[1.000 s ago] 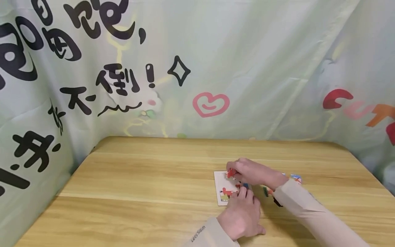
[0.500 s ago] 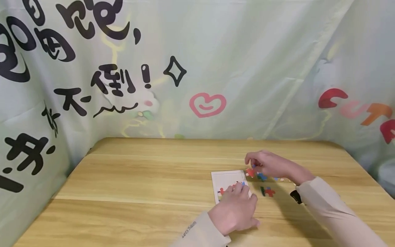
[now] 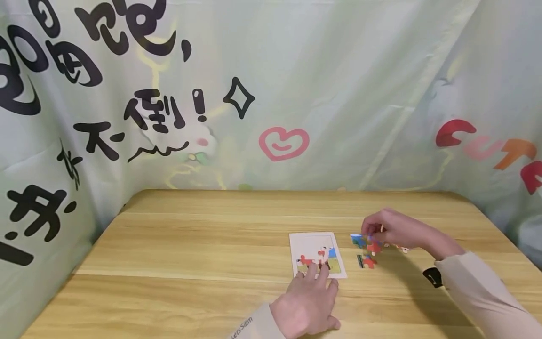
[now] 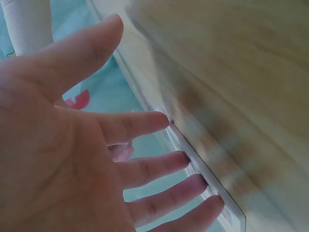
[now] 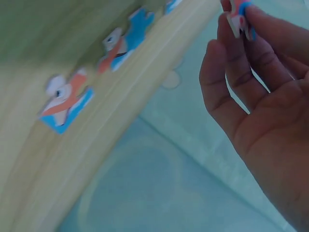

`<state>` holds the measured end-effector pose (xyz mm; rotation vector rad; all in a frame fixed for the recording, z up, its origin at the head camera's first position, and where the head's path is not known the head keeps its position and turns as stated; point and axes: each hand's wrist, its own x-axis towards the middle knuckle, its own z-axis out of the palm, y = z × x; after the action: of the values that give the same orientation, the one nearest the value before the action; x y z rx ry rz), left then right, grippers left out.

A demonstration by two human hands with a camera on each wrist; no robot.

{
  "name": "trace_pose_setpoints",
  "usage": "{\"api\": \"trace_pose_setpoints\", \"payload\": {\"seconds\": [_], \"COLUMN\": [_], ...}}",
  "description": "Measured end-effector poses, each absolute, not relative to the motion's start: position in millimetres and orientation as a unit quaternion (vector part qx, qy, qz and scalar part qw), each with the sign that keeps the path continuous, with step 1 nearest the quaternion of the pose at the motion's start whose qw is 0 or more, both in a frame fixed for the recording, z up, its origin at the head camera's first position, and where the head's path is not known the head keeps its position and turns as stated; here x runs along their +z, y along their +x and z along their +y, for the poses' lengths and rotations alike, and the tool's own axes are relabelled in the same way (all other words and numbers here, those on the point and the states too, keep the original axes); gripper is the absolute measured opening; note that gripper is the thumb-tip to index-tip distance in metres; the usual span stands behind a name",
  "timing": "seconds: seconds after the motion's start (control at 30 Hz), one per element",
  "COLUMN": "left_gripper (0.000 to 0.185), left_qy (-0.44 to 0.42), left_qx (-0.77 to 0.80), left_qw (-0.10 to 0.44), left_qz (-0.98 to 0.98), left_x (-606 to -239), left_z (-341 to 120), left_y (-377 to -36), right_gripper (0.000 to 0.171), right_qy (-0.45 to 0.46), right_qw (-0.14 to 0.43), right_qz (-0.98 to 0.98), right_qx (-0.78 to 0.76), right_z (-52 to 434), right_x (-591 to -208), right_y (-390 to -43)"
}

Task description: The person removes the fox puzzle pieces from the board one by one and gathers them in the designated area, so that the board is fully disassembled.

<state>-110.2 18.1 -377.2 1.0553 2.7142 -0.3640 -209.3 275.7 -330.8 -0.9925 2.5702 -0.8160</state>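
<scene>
A white puzzle board (image 3: 313, 244) lies flat on the wooden table (image 3: 203, 245), with a few coloured pieces fitted in its lower half. My left hand (image 3: 314, 275) rests with straight fingers on the board's near edge (image 4: 227, 209); the left wrist view shows the fingers (image 4: 159, 166) spread and flat. My right hand (image 3: 370, 232) hovers to the right of the board, over several loose pieces (image 3: 366, 261). In the right wrist view its fingertips (image 5: 251, 29) pinch a small red, white and blue piece (image 5: 237, 19) above the table.
A printed fabric backdrop (image 3: 271, 94) surrounds the table on three sides. More loose pieces (image 5: 124, 42) lie near the right hand; the right wrist view shows them blurred. Bare wood stretches to the left of the board.
My right hand has left the board's top and moved right to the loose pieces, where it pinches one. My left hand has slid back to the board's near edge.
</scene>
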Motion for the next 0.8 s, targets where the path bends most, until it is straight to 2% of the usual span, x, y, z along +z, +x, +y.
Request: {"api": "trace_pose_setpoints", "payload": {"seconds": [0.6,0.8], "left_gripper": [0.080,0.079], "left_qy": [0.368,0.370], "left_qx": [-0.141,-0.162], "left_qw": [0.078,0.073], "left_qz": [0.916,0.912], "left_x": [-378.7,-379.3], "left_z": [11.0,12.3], "left_y": [-112.6,-110.0], "right_gripper": [0.021,0.020], "right_qy": [-0.347,-0.324], "right_qw": [0.165,0.151], "right_qz": [0.860,0.884], "right_qx": [-0.335,-0.302], "right_z": [302.3,302.4], "right_x": [-358.1,-362.4], "right_y": [-198.1,-195.8]}}
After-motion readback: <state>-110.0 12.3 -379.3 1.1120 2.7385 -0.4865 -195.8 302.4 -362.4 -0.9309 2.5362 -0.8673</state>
